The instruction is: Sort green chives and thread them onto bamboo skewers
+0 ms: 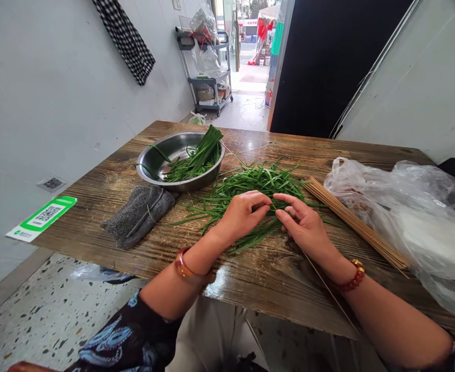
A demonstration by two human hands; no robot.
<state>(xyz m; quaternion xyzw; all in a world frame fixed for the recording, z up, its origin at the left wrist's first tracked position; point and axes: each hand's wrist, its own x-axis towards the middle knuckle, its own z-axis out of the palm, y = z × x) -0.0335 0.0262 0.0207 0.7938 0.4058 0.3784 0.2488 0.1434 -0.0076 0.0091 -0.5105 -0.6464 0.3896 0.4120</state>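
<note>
My right hand (303,227) is closed on a thin bamboo skewer (328,289), its long end slanting down past my wrist to the table's front edge. At the skewer's upper tip, the thumb and forefinger of my left hand (245,212) pinch together; whether a leaf is also between them is too small to tell. Under and behind both hands spreads a loose heap of long green chive leaves (264,178). A steel bowl (153,173) stands to the left, and a bunch of chives (208,150) leans over its far right rim.
Right of the heap lies a bundle of bamboo skewers (351,219), beside clear plastic bags (417,206). A grey cloth (140,214) rests left on the wooden table (107,181). Behind the table are a trolley (208,80), a dark panel (328,62) and an open doorway.
</note>
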